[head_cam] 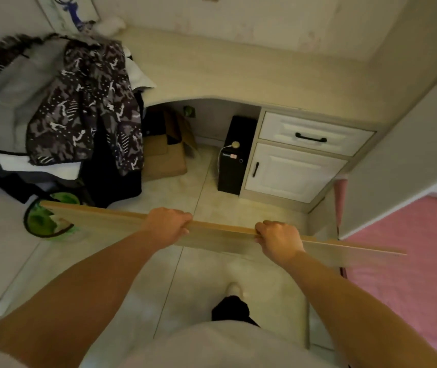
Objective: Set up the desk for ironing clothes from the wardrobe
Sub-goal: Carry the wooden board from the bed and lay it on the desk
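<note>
- The person holds a long, flat, light-brown wooden board (121, 221) in the air over the tiled floor (212, 187), in front of the body and well apart from the desk.
- The left hand (168, 224) grips the far edge of the board near its middle, fingers curled over the edge; the right hand (278, 239) grips the same edge further to the right, also with curled fingers. Both hands are closed on the board and hold nothing else.
- The long axis of the board runs from left to right across the view, a little tilted, with the left end farther from the person than the right end. More board sticks out past the left hand than past the right.
- The beige L-shaped desk top (238, 70) lies straight ahead of the hands. Its front edge runs nearly parallel to the board, so I judge the board needs mostly a forward carry and little turning.
- A pile of dark patterned clothes (87, 107) covers the left end of the desk and hangs over its edge; the left end of the board could touch it.
- Under the desk stands a black computer tower (234, 155), beside white cabinet drawers (307, 152).
</note>
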